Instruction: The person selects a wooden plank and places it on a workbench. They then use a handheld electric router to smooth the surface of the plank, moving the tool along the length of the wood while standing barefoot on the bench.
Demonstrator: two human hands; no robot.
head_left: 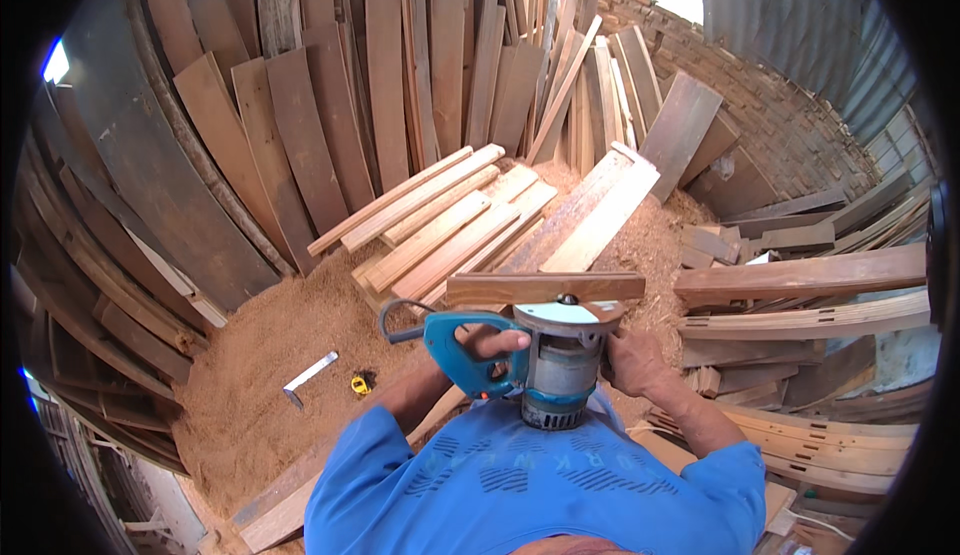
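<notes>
My left hand (488,341) is closed round the blue handle of a power router (558,367). The router lies on its side against my chest, its round metal base turned away from me. Just past the base, a brown wooden board (480,288) runs crosswise, close against it or touching. To the right of the base is my right hand (638,363), its fingers curled. The router's edge hides part of them, so what they grip cannot be made out. A dark cord loops from the handle's left end.
Cut wooden strips (430,240) lie stacked ahead beside a longer plank (603,220). Sawdust (250,355) covers the floor at left, with a try square (310,377) and a yellow tape measure (361,384) on it. Tall boards (385,75) lean behind; timber (800,273) is piled right.
</notes>
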